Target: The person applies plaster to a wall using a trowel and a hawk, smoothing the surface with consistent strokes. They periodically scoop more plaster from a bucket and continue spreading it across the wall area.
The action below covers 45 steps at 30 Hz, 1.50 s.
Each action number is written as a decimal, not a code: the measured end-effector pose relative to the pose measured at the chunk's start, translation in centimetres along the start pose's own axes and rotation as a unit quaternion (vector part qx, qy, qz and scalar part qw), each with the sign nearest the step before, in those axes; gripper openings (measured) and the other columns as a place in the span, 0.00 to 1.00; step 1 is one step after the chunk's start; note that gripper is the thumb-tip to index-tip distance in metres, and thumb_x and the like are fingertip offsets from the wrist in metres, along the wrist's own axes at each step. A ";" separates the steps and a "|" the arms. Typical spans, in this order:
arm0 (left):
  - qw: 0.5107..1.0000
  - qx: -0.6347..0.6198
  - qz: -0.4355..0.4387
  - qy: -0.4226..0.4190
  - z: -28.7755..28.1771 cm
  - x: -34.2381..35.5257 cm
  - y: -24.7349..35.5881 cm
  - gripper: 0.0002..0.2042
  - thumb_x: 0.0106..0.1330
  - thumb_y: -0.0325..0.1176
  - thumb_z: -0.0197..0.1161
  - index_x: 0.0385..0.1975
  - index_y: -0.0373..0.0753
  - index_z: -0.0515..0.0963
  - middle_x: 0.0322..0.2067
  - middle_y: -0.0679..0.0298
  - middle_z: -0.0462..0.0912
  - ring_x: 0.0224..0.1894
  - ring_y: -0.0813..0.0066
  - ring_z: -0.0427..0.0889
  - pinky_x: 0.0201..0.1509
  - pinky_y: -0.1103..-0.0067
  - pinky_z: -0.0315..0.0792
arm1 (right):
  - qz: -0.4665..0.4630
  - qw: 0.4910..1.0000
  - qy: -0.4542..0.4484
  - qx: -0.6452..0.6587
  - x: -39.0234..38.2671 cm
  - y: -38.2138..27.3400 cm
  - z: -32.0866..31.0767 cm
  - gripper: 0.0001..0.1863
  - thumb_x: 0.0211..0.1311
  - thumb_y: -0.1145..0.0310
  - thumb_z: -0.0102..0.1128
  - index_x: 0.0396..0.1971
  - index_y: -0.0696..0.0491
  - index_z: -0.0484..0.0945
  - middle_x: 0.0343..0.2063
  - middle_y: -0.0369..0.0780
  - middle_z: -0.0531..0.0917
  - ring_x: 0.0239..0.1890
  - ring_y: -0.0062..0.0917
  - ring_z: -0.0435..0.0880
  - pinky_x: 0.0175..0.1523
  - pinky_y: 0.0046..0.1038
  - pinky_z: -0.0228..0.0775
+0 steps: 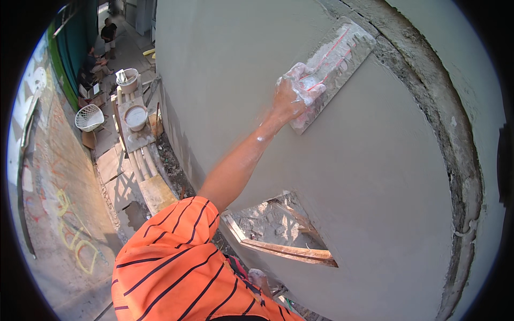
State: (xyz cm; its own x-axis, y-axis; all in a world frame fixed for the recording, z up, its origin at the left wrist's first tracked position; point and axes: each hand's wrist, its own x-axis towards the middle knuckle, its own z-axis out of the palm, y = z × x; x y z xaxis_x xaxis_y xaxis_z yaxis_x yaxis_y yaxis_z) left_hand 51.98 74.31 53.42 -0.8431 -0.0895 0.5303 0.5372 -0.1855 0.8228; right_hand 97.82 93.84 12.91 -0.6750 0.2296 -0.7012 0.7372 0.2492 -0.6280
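Observation:
My left hand, smeared with wet plaster, is closed around the handle of a rectangular plastering trowel. The trowel lies tilted against the smooth grey plastered wall, close to a rough band along the wall's edge. Grey plaster and some reddish streaks cover its back. My left arm stretches up and to the right from an orange striped sleeve. Low down, beside the shirt, a small part of my right hand shows, whitened with plaster; its fingers cannot be made out.
An opening with a wooden strip cuts into the wall. Left and below, a plank platform on poles holds a bucket and a tub. A white basket chair and two people are farther back.

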 end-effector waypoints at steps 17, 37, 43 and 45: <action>0.910 0.286 0.165 0.250 -3.3 5.0 -3.6 0.21 0.53 0.39 0.70 0.45 0.41 0.73 0.29 0.59 0.83 0.26 0.58 0.82 0.31 0.70 0.75 | -0.017 0.996 -0.061 -0.070 4.8 -3.2 -1.5 0.17 0.54 0.65 0.58 0.41 0.59 0.79 0.30 0.39 0.83 0.29 0.21 0.81 0.36 0.23 0.73; 0.867 0.109 -0.346 0.340 -28.4 -1.1 -50.4 0.18 0.50 0.40 0.71 0.34 0.34 0.75 0.31 0.54 0.82 0.35 0.62 0.82 0.40 0.69 0.74 | 0.201 0.978 -0.040 0.044 5.1 -8.7 6.6 0.14 0.55 0.68 0.58 0.40 0.58 0.79 0.28 0.38 0.82 0.28 0.20 0.80 0.34 0.21 0.73; 0.726 -0.200 -0.579 0.311 -20.2 -19.6 -53.4 0.12 0.55 0.36 0.69 0.31 0.39 0.73 0.21 0.69 0.74 0.20 0.80 0.72 0.22 0.78 0.70 | 0.207 0.977 -0.048 -0.005 6.7 -10.7 7.2 0.14 0.55 0.68 0.58 0.40 0.59 0.79 0.28 0.38 0.82 0.28 0.20 0.80 0.34 0.21 0.73; 0.701 -0.363 -0.547 0.278 -19.3 -19.2 -51.4 0.11 0.59 0.36 0.66 0.31 0.42 0.69 0.17 0.73 0.67 0.14 0.85 0.65 0.14 0.82 0.64 | 0.204 0.978 -0.050 -0.011 6.6 -10.8 6.9 0.14 0.55 0.68 0.58 0.40 0.59 0.78 0.28 0.38 0.82 0.28 0.20 0.80 0.34 0.21 0.73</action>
State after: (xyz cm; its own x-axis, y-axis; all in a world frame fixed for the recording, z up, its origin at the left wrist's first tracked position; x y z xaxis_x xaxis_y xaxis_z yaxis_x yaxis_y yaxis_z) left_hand 40.11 66.70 -3.04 -0.7277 0.1643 -0.6660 -0.4229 -0.8719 0.2469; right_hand 85.62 86.19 12.74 -0.3170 0.2213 -0.9222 0.9432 0.1754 -0.2822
